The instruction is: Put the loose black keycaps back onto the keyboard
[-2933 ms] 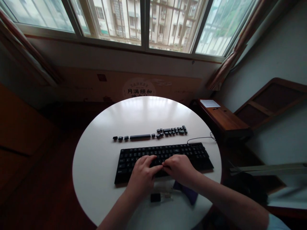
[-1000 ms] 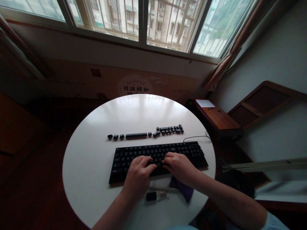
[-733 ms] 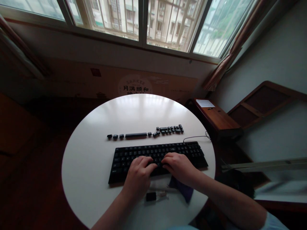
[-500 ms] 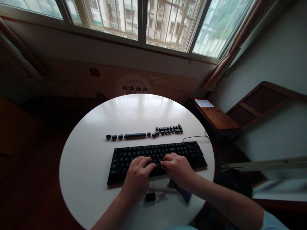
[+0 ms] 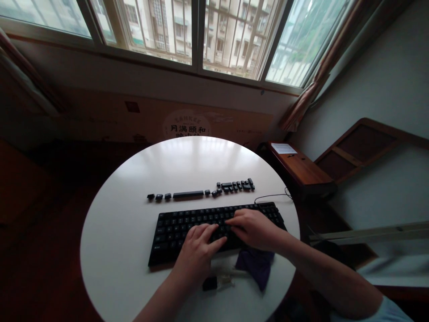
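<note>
A black keyboard (image 5: pixel 167 243) lies on the round white table (image 5: pixel 114 232). My left hand (image 5: pixel 197 248) rests over its middle, index finger and thumb stretched out and apart on the keys. My right hand (image 5: pixel 253 228) is over the right half, its index fingertip near the keys and its thumb apart from the index finger. I see nothing held in either hand. Behind the keyboard is a line of loose black keycaps (image 5: pixel 168 196), with a long space bar (image 5: pixel 188 195) among them. Under my hands, some keys are hidden.
Near the front edge, a purple cloth (image 5: pixel 258 268) lies beside a small object with a black end (image 5: pixel 210 283) and a clear part. The keyboard cable (image 5: pixel 273 196) runs off the right edge. A wooden side table (image 5: pixel 301 167) with a paper (image 5: pixel 283 148) stands at right.
My right hand has moved up the keyboard and its thumb and index finger have parted. My left index finger and thumb have spread. More of the purple cloth shows.
</note>
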Available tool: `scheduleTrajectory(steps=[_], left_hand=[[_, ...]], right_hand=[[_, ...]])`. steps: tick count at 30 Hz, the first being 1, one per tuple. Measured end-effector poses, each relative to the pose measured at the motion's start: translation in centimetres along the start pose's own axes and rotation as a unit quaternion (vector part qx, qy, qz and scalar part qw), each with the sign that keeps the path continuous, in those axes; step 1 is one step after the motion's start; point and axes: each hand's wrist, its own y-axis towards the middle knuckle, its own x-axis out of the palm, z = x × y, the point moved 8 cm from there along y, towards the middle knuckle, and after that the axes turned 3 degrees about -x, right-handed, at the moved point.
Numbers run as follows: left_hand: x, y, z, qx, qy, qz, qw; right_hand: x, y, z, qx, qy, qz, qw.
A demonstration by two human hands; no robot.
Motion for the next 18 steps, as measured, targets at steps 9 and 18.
scheduleTrajectory(steps=[9, 18], left_hand=[[0.0, 0.0, 0.1, -0.024, -0.007, -0.016, 1.0], [-1.3, 0.1, 0.1, -0.019, -0.006, 0.02, 1.0]], right_hand=[[-2.5, 11.7, 11.1, 0.138, 0.0, 0.063, 0.988], [-0.1, 13.8, 11.3, 0.147, 0.009, 0.014, 0.989]])
